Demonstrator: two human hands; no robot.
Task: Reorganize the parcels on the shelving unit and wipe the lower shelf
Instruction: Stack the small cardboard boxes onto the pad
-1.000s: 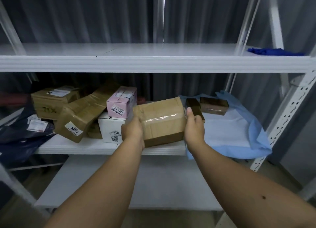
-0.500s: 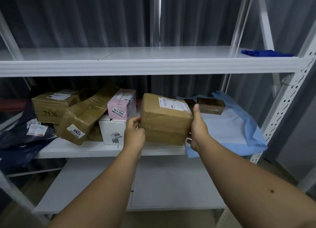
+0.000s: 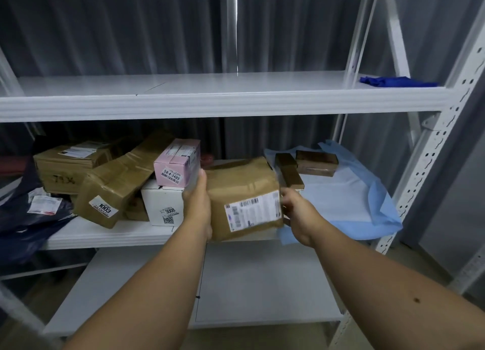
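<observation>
Two hands hold one brown parcel [image 3: 242, 200] at the front edge of the middle shelf [image 3: 110, 235], label side turned toward the camera. Head view, sole view: left hand [image 3: 198, 205] lies flat against the parcel's left face, thumb up along the edge; right hand [image 3: 295, 208] grips the right face, its fingers hidden behind the box. Whether the parcel rests on the shelf or hangs just above it cannot be told. Neighbours: pink box [image 3: 177, 163] atop white box [image 3: 164, 205], touching or just beside the left hand; leaning carton marked 1003 [image 3: 115, 184]; two small dark boxes [image 3: 301, 168] on blue sheet [image 3: 367, 200] to the right. Handling advice: keep pressure even on both faces, wrapper looks slick; lift clear of the pink box before turning; avoid dragging the blue sheet. Upper shelf [image 3: 223, 105] offers free room; lower shelf [image 3: 262, 284] is not yet wiped, judging by blue cloth [image 3: 393, 81] lying untouched above.
</observation>
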